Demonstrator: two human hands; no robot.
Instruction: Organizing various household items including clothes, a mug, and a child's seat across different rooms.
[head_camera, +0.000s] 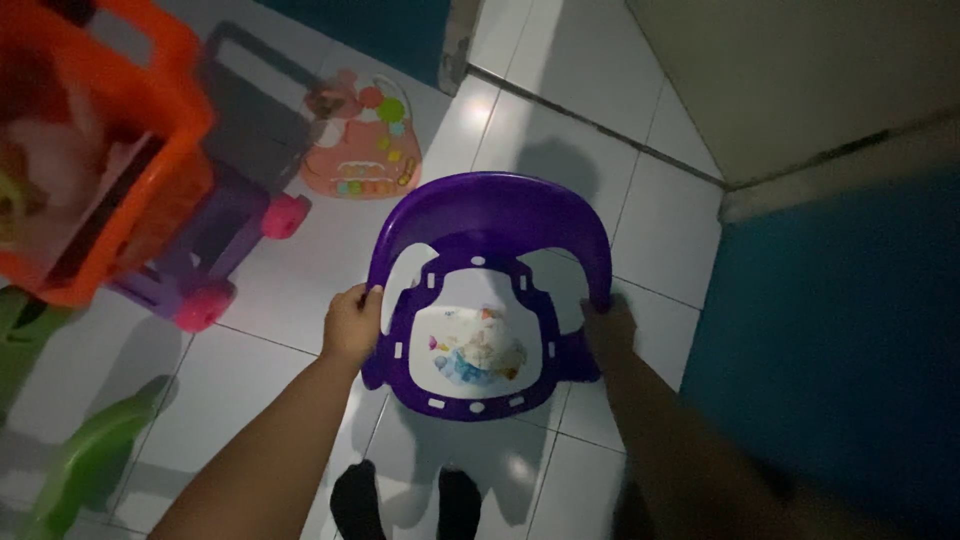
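Left hand (352, 325) was curled around the left edge of a small purple plastic kids' chair (490, 290), fingers wrapped over the rim where the backrest curved down. Right hand (608, 330) was doing the same on the opposite edge, but it sat in shadow, so I couldn't really tell how the fingers were set beyond being closed on the rim. The chair hung between the two hands, lifted off the white tiled floor (560, 140), backrest pointing away from the person and the seat, with a pale cartoon picture panel in the middle, facing up at them.

Biggest thing out past the left hand was an orange and purple toy cart (150, 180) with pink wheels, up and to the left, well apart from the chair. Further out from the left hand, lying flat on the tiles, was a pink musical toy board (365, 145) with coloured buttons. Down low and left of the left forearm there was something green and plastic (85, 465), too blurry to say what. Off to the right of the right hand stood a blue wall (840, 340). Directly below both hands, the person's feet in dark socks (405, 500) stood on the tiles.
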